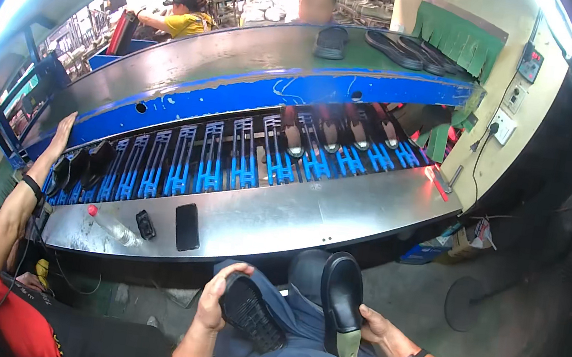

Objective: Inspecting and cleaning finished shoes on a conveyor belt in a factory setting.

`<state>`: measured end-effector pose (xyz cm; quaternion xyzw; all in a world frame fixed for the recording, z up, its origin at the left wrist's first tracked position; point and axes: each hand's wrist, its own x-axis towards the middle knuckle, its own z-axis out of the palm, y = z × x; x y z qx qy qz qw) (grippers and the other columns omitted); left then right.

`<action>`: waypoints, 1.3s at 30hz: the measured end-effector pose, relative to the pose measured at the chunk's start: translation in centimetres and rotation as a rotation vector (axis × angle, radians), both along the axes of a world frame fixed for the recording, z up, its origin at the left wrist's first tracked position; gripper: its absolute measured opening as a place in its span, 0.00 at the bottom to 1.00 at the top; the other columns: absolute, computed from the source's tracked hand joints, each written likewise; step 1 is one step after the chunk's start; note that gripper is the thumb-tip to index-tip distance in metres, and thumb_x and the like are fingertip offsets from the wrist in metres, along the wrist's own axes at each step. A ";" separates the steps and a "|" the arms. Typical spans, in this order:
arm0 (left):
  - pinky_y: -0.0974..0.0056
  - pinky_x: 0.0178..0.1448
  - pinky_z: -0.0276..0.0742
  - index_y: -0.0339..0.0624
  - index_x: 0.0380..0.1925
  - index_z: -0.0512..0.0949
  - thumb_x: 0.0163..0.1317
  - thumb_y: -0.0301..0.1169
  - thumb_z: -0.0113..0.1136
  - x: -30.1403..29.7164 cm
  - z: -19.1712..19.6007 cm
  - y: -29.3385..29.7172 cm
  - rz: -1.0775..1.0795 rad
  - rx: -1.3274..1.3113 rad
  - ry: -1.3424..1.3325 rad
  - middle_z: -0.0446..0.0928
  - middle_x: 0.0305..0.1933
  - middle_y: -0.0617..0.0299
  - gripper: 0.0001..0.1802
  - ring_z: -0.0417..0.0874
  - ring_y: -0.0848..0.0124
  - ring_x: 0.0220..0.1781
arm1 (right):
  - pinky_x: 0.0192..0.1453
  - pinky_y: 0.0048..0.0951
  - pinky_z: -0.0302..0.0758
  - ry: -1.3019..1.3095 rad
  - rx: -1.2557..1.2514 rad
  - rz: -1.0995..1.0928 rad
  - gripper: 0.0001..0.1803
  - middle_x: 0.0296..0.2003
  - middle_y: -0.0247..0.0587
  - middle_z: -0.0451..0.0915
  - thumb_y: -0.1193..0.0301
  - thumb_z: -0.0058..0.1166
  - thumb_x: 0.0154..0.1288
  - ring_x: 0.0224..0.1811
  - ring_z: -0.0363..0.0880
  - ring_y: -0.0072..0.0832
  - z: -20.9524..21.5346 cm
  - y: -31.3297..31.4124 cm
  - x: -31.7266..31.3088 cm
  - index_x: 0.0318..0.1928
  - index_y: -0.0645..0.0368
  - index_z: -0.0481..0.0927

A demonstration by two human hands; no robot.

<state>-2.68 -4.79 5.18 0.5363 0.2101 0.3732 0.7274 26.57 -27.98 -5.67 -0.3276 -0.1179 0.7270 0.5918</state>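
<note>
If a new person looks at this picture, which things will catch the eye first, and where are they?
Most striking is the long conveyor with bright blue slotted racks curving across the middle, with dark shoes riding on it at the right. At the bottom, the person's left hand holds a black shoe sole-up and the right hand holds a glossy black shoe on a green last, over the lap. On the steel ledge lies a flat black phone.
</note>
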 end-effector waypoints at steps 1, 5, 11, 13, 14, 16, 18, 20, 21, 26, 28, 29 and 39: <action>0.57 0.67 0.74 0.27 0.60 0.72 0.73 0.58 0.43 -0.2 0.1 -0.3 0.059 0.099 0.104 0.78 0.58 0.46 0.40 0.78 0.59 0.62 | 0.71 0.39 0.68 0.024 0.000 0.011 0.42 0.60 0.43 0.77 0.43 0.62 0.63 0.63 0.75 0.33 0.4 0.3 0.0 0.66 0.62 0.71; 0.53 0.65 0.76 0.28 0.59 0.73 0.75 0.60 0.38 -0.2 1.5 -0.7 0.079 0.104 -0.032 0.80 0.53 0.45 0.40 0.81 0.55 0.59 | 0.73 0.40 0.67 0.049 0.200 0.062 0.40 0.64 0.48 0.74 0.43 0.49 0.72 0.67 0.72 0.36 2.5 2.8 -0.2 0.68 0.65 0.67; 0.44 0.69 0.71 0.28 0.61 0.69 0.75 0.59 0.28 2.6 5.3 0.8 -0.062 -0.068 -0.327 0.78 0.54 0.41 0.41 0.77 0.46 0.62 | 0.71 0.34 0.66 -0.264 0.374 0.320 0.43 0.65 0.47 0.72 0.41 0.42 0.75 0.67 0.70 0.32 7.6 8.0 -3.6 0.70 0.68 0.64; 0.43 0.68 0.72 0.29 0.59 0.70 0.74 0.60 0.27 3.1 5.9 0.6 -0.047 -0.096 -0.286 0.78 0.52 0.42 0.42 0.78 0.45 0.61 | 0.70 0.31 0.65 -0.434 0.430 0.388 0.51 0.64 0.45 0.72 0.34 0.48 0.68 0.66 0.69 0.28 9.3 8.5 -4.9 0.71 0.69 0.63; 0.43 0.68 0.72 0.29 0.58 0.71 0.74 0.59 0.27 3.2 6.1 0.5 -0.078 -0.110 -0.285 0.77 0.52 0.41 0.41 0.77 0.45 0.61 | 0.70 0.32 0.66 -0.405 0.413 0.418 0.52 0.64 0.47 0.72 0.34 0.50 0.66 0.65 0.70 0.30 9.9 8.8 -5.5 0.71 0.69 0.62; 0.44 0.68 0.73 0.29 0.57 0.72 0.74 0.58 0.26 3.1 6.2 -0.1 -0.099 0.072 -0.230 0.77 0.54 0.40 0.41 0.77 0.45 0.62 | 0.69 0.32 0.66 -0.388 0.469 0.408 0.52 0.64 0.48 0.72 0.35 0.50 0.66 0.65 0.71 0.31 10.9 8.4 -6.5 0.71 0.69 0.62; 0.45 0.67 0.74 0.27 0.55 0.73 0.73 0.56 0.25 2.9 6.1 -0.9 -0.130 0.119 -0.208 0.77 0.54 0.38 0.41 0.77 0.45 0.62 | 0.69 0.32 0.66 -0.374 0.447 0.382 0.52 0.64 0.49 0.72 0.35 0.50 0.66 0.66 0.71 0.31 11.2 8.1 -7.3 0.72 0.69 0.62; 0.45 0.67 0.73 0.27 0.54 0.74 0.73 0.55 0.25 2.8 6.0 -1.3 -0.139 0.100 -0.156 0.77 0.55 0.38 0.40 0.77 0.44 0.63 | 0.69 0.31 0.66 -0.389 0.425 0.350 0.52 0.64 0.49 0.72 0.35 0.50 0.66 0.66 0.71 0.31 11.1 7.9 -7.6 0.72 0.69 0.61; 0.45 0.67 0.73 0.27 0.54 0.74 0.73 0.55 0.25 2.7 6.0 -1.5 -0.140 0.095 -0.159 0.77 0.55 0.38 0.40 0.77 0.44 0.63 | 0.69 0.31 0.66 -0.389 0.433 0.359 0.52 0.64 0.49 0.72 0.34 0.50 0.66 0.66 0.71 0.31 10.9 7.9 -7.6 0.72 0.69 0.62; 0.53 0.70 0.70 0.22 0.59 0.72 0.68 0.60 0.40 2.4 6.3 -2.1 -0.151 0.079 -0.065 0.77 0.60 0.36 0.45 0.78 0.51 0.64 | 0.68 0.31 0.67 -0.373 0.416 0.330 0.52 0.62 0.48 0.74 0.34 0.51 0.65 0.64 0.72 0.30 10.4 8.0 -7.4 0.71 0.69 0.63; 0.53 0.71 0.69 0.22 0.58 0.73 0.68 0.61 0.39 2.2 6.4 -2.3 -0.132 0.167 -0.016 0.77 0.60 0.37 0.45 0.78 0.52 0.64 | 0.66 0.30 0.68 -0.418 0.402 0.353 0.52 0.61 0.46 0.75 0.34 0.51 0.65 0.62 0.73 0.29 10.3 8.0 -7.2 0.70 0.69 0.65; 0.54 0.71 0.69 0.21 0.58 0.73 0.68 0.61 0.38 2.2 6.4 -2.4 -0.128 0.136 -0.009 0.77 0.61 0.37 0.46 0.78 0.52 0.64 | 0.65 0.30 0.68 -0.437 0.406 0.341 0.52 0.60 0.45 0.76 0.33 0.51 0.64 0.61 0.73 0.28 10.3 8.0 -7.2 0.69 0.69 0.66; 0.55 0.72 0.67 0.21 0.59 0.73 0.67 0.64 0.36 1.9 6.4 -2.7 -0.144 0.178 0.008 0.76 0.61 0.39 0.49 0.77 0.53 0.65 | 0.65 0.29 0.69 -0.460 0.362 0.268 0.53 0.59 0.45 0.76 0.31 0.50 0.64 0.61 0.73 0.28 10.4 7.8 -7.8 0.69 0.69 0.67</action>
